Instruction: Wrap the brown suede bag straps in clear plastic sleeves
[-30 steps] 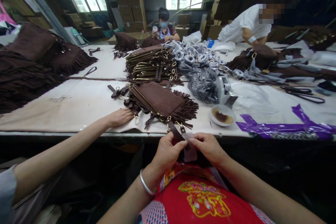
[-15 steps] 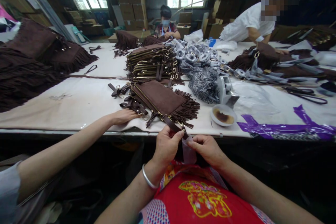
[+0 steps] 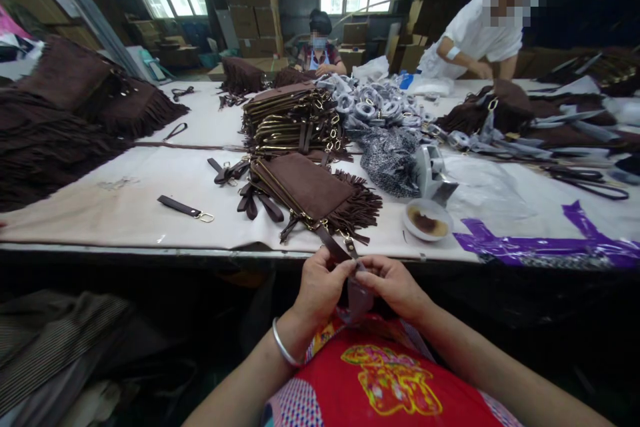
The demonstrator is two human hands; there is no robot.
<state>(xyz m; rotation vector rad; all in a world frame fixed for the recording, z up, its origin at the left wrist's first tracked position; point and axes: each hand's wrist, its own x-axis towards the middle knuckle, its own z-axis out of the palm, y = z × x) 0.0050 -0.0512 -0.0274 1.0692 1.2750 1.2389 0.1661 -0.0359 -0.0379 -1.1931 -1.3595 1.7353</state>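
Note:
Right in front of me, my left hand [image 3: 320, 285] is closed, thumb and fingers pinching a dark brown strap [image 3: 332, 243]. The strap is joined by gold hardware to a brown fringed pouch [image 3: 305, 185] lying at the table's front. Close beside it, my right hand [image 3: 395, 285] pinches a translucent plastic wrap [image 3: 359, 300] at the strap's lower end. Both sets of fingertips nearly meet, partly hiding that end. Left of the pouch lie loose brown straps [image 3: 270, 207] and one separate wrist strap [image 3: 181, 207] with a gold clasp.
Behind the pouch rise stacked pouches [image 3: 280, 123] and a heap of plastic-wrapped coils [image 3: 380, 103]. To the right are a tape dispenser [image 3: 431, 170], a bowl with brown residue [image 3: 427, 220] and purple tape [image 3: 530, 240]. Fringed bags [image 3: 50, 127] pile at left. Two people work across the table.
Another person's arm at left has withdrawn from the table, and a wrist strap now lies there by itself. My fingertips have drawn closer together at the wrapped strap end. The person in white has straightened somewhat.

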